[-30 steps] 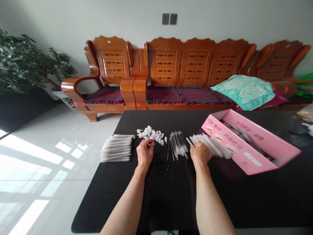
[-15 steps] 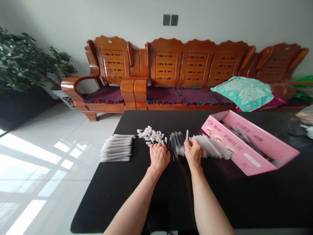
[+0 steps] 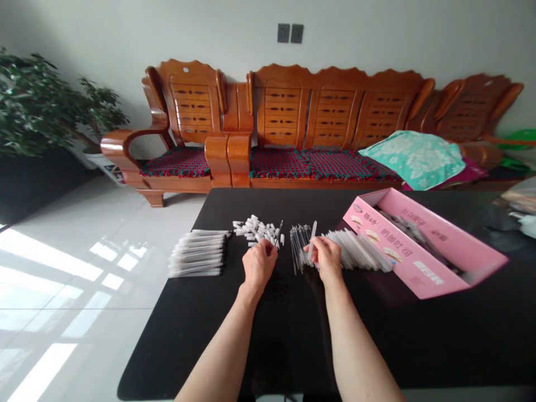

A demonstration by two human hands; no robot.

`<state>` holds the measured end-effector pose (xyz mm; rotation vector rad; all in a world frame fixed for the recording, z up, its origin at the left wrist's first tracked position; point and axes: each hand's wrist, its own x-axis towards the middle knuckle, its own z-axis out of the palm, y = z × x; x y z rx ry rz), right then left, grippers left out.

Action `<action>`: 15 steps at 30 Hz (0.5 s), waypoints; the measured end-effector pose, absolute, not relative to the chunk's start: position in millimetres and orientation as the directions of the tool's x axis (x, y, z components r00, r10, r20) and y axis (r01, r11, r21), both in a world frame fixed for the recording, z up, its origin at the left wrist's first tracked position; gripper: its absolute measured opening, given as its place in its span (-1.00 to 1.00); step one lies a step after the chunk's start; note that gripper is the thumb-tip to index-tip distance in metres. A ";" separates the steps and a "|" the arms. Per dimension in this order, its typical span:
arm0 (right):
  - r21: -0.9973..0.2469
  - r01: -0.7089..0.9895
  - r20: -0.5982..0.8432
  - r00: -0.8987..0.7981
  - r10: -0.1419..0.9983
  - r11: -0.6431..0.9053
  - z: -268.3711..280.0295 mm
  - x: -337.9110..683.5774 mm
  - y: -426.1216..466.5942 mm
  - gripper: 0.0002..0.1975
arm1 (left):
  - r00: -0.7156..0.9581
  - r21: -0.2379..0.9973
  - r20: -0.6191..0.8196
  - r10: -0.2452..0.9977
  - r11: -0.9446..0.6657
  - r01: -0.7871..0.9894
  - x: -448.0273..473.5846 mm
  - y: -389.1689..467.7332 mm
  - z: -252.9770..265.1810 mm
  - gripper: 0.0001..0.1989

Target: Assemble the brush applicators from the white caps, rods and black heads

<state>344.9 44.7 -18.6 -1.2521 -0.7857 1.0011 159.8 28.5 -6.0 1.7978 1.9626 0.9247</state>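
My left hand is closed in a pinch on a thin pen refill, whose tip points up and away. Between the fingers of my right hand is a whitish, translucent pen barrel, held nearly upright. Just beyond my left hand lies a heap of white pen caps. A bundle of dark-tipped refills rests between the hands. More pen barrels lie in a row right of my right hand. At the left is a stack of capless-looking white pens with dark ends.
On the black table, a pink box with printed lettering stands at the right, holding things I cannot make out. Small dark bits lie near my left wrist. Behind stands a wooden sofa with a green cloth.
My left hand has drawn back slightly to the left and now shows a refill in its pinch. My right hand has moved a little left, tilting the barrel.
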 end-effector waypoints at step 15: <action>-0.781 -0.576 0.008 0.374 0.927 0.239 -17.7 352.9 48.7 -0.77 | 0.079 1.000 0.023 0.997 -0.023 0.003 145.6 34.3 -13.7 -0.77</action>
